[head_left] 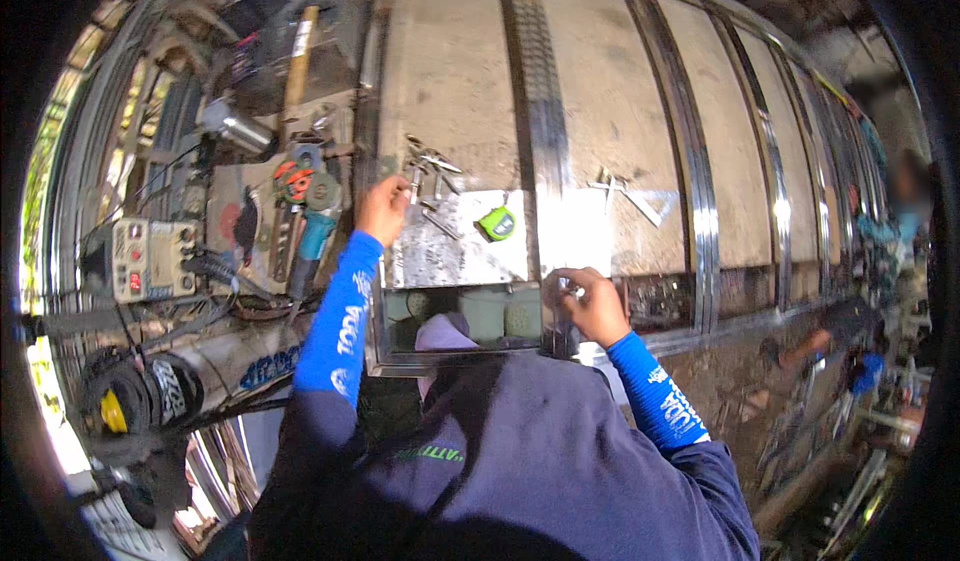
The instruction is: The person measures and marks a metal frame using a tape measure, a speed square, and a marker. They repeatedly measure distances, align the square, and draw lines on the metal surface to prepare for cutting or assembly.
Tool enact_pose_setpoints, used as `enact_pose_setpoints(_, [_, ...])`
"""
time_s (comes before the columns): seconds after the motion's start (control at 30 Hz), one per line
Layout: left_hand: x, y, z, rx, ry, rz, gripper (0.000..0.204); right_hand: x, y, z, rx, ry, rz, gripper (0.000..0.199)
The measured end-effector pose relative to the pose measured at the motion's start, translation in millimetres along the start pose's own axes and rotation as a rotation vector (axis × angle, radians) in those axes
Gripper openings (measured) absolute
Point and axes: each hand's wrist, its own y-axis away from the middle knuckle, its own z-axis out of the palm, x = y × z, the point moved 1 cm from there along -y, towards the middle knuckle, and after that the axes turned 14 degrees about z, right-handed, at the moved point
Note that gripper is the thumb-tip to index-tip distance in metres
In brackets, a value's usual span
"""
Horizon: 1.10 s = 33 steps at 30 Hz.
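My left hand reaches over the board at the left side of the steel tube frame. Its fingertips pinch at a short shiny metal piece, beside a loose heap of similar pieces. Just right of that heap lies a lime-green tape measure. At the frame's near edge, my right hand is closed above a crossing tube, fingers curled. Something small and shiny shows at its fingertips, too unclear to name. Farther right, a triangular metal square rests on the board.
On the left are an angle grinder, a long wooden handle and a box with knobs and a red display. A gas cylinder lies near my left arm. Steel tubes cross the surface. Another person's blurred arm appears at right.
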Motion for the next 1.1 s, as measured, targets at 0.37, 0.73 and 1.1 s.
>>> enact_pose_setpoints(0.37, [140.3,172.6,-29.7,0.614,1.073,-0.149,0.034,-51.2,-144.2,87.8,-0.112,0.937,-0.417,0.046])
enact_pose_setpoints(0.73, [188.5,200.8,-46.9,0.754,1.024,-0.089,0.039,-60.1,-144.5,77.3,-0.173,0.452,-0.393,0.065])
enact_pose_setpoints(1.1, [235.3,146.7,-12.6,0.26,1.303,-0.094,0.041,-5.5,-51.3,-11.2,-0.874,-1.299,0.367,0.061])
